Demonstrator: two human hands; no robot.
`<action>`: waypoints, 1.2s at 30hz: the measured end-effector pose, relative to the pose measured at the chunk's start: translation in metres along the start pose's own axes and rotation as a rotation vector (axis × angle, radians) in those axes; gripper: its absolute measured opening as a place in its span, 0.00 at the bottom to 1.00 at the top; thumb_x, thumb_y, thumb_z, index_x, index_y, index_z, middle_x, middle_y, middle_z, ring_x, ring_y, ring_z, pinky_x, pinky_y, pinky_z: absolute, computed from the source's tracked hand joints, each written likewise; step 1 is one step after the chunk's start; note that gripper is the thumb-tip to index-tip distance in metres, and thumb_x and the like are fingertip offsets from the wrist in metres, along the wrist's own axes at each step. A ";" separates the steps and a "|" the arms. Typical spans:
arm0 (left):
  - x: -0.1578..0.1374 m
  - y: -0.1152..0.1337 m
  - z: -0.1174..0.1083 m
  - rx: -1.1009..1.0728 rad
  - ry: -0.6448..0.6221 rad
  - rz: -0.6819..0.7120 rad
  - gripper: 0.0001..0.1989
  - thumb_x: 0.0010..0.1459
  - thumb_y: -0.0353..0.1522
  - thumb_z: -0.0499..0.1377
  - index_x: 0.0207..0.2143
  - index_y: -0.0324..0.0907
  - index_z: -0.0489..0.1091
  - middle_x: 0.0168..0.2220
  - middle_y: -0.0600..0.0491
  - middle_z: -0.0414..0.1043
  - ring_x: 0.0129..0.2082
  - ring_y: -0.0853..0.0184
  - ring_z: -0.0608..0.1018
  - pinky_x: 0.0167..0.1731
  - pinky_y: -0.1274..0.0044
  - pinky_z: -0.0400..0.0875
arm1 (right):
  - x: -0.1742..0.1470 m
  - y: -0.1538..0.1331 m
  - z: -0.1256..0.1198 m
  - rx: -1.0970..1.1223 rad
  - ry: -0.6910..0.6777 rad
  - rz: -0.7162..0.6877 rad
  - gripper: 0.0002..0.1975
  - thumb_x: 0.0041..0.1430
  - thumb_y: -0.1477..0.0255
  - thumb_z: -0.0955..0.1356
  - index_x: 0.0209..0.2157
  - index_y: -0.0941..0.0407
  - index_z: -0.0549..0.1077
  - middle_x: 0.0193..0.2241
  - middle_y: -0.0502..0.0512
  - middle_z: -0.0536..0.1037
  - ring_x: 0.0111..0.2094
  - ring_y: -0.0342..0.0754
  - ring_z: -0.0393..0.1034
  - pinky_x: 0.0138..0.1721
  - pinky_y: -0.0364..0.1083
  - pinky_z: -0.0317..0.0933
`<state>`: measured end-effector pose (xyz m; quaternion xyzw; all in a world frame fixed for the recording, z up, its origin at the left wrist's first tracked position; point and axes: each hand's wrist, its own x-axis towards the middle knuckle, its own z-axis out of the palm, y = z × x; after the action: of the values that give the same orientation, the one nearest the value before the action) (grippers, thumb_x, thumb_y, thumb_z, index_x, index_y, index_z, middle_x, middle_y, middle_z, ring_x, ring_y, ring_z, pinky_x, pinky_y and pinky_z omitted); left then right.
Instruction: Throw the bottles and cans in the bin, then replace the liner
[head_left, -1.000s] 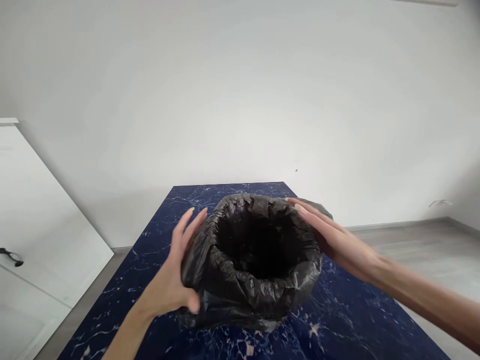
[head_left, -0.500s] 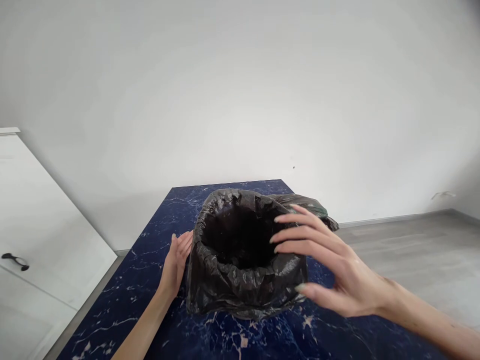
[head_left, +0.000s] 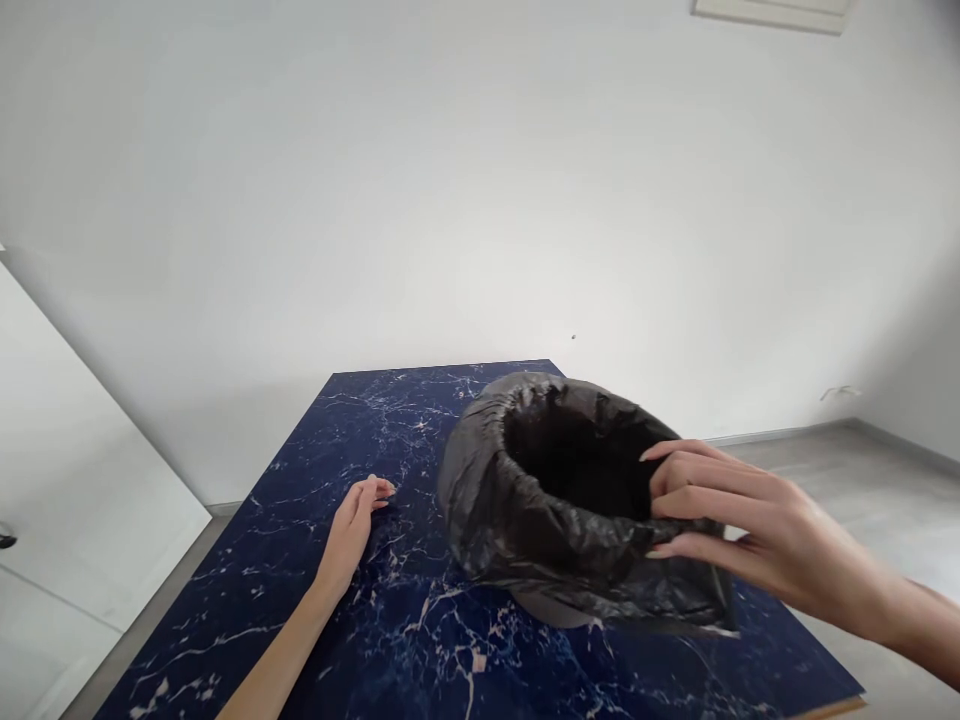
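Note:
A bin lined with a black garbage bag stands tilted on the blue marble-patterned table, its dark mouth facing up and towards the right. The bag is folded over the rim, and a strip of the grey bin shows below it. My right hand grips the rim at the right, fingers inside the mouth and thumb outside on the bag. To the left of the bin, my left hand is at the tabletop, apart from the bag. Its fingers are loosely bent and hold nothing. The inside of the bin is too dark to make out.
The blue table reaches back to a pale wall. A white cabinet stands on the left, and grey floor shows on the right.
The bin has shifted right and turned, tipping over to one side, and its lower grey part now shows. My right hand has closed on the rim. My left hand has come off the bag.

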<state>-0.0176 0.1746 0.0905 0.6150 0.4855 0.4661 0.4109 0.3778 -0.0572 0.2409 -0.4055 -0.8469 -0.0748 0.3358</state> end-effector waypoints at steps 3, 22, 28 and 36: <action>0.002 -0.005 -0.003 0.044 -0.028 0.008 0.34 0.64 0.63 0.55 0.44 0.42 0.78 0.48 0.43 0.82 0.53 0.50 0.81 0.57 0.64 0.75 | -0.029 0.014 -0.011 -0.108 0.020 0.080 0.02 0.71 0.70 0.72 0.44 0.47 0.78 0.38 0.53 0.82 0.47 0.58 0.81 0.52 0.56 0.79; 0.002 -0.013 -0.002 0.218 -0.084 0.039 0.31 0.65 0.61 0.53 0.46 0.45 0.77 0.49 0.45 0.82 0.53 0.51 0.82 0.58 0.62 0.76 | -0.023 -0.027 0.003 -0.438 0.354 0.054 0.25 0.67 0.77 0.73 0.63 0.50 0.73 0.54 0.61 0.80 0.59 0.60 0.75 0.66 0.61 0.67; -0.001 -0.011 0.000 0.287 -0.109 0.042 0.28 0.66 0.58 0.54 0.47 0.45 0.76 0.50 0.45 0.83 0.54 0.51 0.83 0.60 0.61 0.74 | 0.005 -0.039 0.099 -0.112 0.034 0.002 0.14 0.70 0.79 0.68 0.56 0.57 0.75 0.56 0.63 0.79 0.62 0.57 0.72 0.64 0.60 0.69; -0.007 -0.014 0.002 0.449 -0.161 0.105 0.26 0.70 0.56 0.51 0.48 0.48 0.76 0.50 0.48 0.83 0.52 0.55 0.83 0.50 0.67 0.79 | 0.024 0.047 0.256 0.108 -0.280 0.477 0.28 0.79 0.58 0.61 0.72 0.57 0.65 0.76 0.62 0.59 0.76 0.55 0.53 0.76 0.56 0.52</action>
<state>-0.0189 0.1707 0.0753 0.7505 0.5100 0.3168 0.2763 0.2719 0.0912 0.0534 -0.5814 -0.7683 0.1085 0.2447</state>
